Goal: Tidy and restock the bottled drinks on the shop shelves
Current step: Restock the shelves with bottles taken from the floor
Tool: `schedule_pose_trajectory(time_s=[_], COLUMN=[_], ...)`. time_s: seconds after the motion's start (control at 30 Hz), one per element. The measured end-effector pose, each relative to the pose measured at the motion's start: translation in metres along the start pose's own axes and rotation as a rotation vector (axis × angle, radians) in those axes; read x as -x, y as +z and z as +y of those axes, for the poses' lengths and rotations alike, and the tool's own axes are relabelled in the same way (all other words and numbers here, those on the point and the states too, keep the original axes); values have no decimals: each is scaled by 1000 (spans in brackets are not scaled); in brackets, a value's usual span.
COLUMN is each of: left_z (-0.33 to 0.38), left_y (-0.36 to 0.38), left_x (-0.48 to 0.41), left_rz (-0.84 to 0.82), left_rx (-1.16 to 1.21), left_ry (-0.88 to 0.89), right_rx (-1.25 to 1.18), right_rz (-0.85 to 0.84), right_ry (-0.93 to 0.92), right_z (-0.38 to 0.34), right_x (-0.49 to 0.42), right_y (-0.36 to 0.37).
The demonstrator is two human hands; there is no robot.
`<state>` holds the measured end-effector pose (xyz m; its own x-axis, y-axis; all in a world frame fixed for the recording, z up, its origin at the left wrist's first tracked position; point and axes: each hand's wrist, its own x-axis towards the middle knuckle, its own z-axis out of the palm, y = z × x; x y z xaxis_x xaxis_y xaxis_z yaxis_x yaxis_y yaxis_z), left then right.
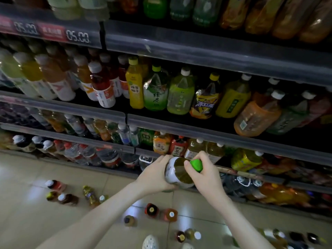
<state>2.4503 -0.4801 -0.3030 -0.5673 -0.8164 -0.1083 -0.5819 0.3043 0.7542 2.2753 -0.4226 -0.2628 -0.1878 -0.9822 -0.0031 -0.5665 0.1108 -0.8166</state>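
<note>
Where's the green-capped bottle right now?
Head view, lower centre: the green-capped bottle of dark drink is held by left hand and right hand, before the lower shelf rail.

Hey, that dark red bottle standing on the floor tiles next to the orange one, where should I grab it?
Take the dark red bottle by its neck, just under the cap, reaching straight down from above. It stands upright, cap up, and the orange bottle stands close beside it, so a side grasp looks tighter.

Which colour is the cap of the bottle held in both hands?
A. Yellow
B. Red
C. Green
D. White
C: the cap on the bottle, gripped by the left hand and right hand, is bright green.
</note>
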Motion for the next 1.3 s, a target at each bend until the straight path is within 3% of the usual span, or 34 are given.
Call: schedule_pose_trajectory(time_s=[0.2,0.33,0.5,0.67,0.77,0.9,1.0,1.17,1.3], left_z=[6,14,17,19,17,36,51,50,37], left_y=[25,59,107,182,242,308,333,342,351], left_x=[-18,-29,-51,-96,-127,-172,-207,-232,-241], left_rz=[-153,-221,-191,-128,-45,25,105,285,341], left_rx=[8,-88,-134,-15,210,1009,1504,1666,1757], left_ry=[-42,-100,-214,-292,-375,-609,-584,-528,-371], right_rx=[-71,-88,-147,-101,-91,-60,-17,84,193], right_rz=[111,276,328,341,313,351,358,272,262], right_ry=[84,209,359,357,312,229,173,43,-90], right_z=[21,59,129,205,250,291,308,314,321], right_x=[10,17,18,-13,-36,-61,-74,-78,-91], right_y=[-7,-35,-76,-107,-111,-110,-109,-95,-90])
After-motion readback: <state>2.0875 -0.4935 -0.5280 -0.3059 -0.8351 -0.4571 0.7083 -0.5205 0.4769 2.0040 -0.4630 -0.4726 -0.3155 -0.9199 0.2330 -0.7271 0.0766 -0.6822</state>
